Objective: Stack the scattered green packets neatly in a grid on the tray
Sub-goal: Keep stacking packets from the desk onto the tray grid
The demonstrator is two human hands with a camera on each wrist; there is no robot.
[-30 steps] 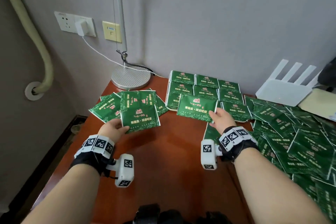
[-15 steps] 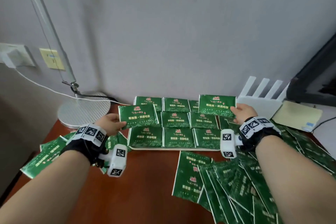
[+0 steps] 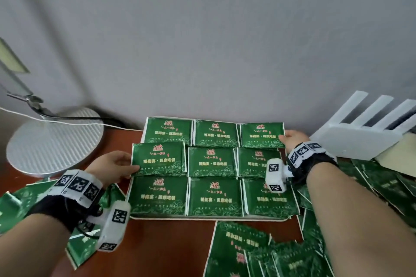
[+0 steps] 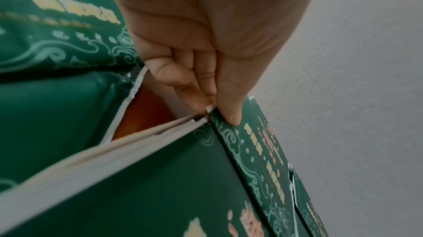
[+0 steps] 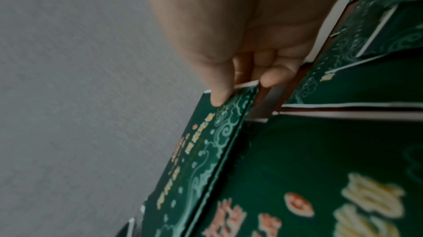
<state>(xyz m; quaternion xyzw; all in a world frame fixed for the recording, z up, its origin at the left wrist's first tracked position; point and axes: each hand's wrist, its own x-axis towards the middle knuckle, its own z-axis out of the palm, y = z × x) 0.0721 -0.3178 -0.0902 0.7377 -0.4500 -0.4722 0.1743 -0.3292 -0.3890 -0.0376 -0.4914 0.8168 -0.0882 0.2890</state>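
Note:
Green packets lie in a three-by-three grid on the pale tray (image 3: 209,218) against the wall. My left hand (image 3: 117,167) pinches the left edge of a green packet (image 3: 158,159) over the middle-left cell; in the left wrist view the thumb lies on top of this packet (image 4: 254,150) with fingers beneath. My right hand (image 3: 290,141) pinches the right edge of another green packet (image 3: 260,135) over the back-right cell, thumb on top of that packet (image 5: 203,143) in the right wrist view.
Loose green packets lie in a pile at the right and front (image 3: 281,252) and another at the left (image 3: 20,207). A lamp base (image 3: 54,139) stands at the back left, a white router (image 3: 360,139) at the back right. The grey wall is close behind the tray.
Both hands carried their packets from the side piles to the tray and lowered them: the left onto the middle-left cell, the right onto the back-right cell. The head view has moved closer.

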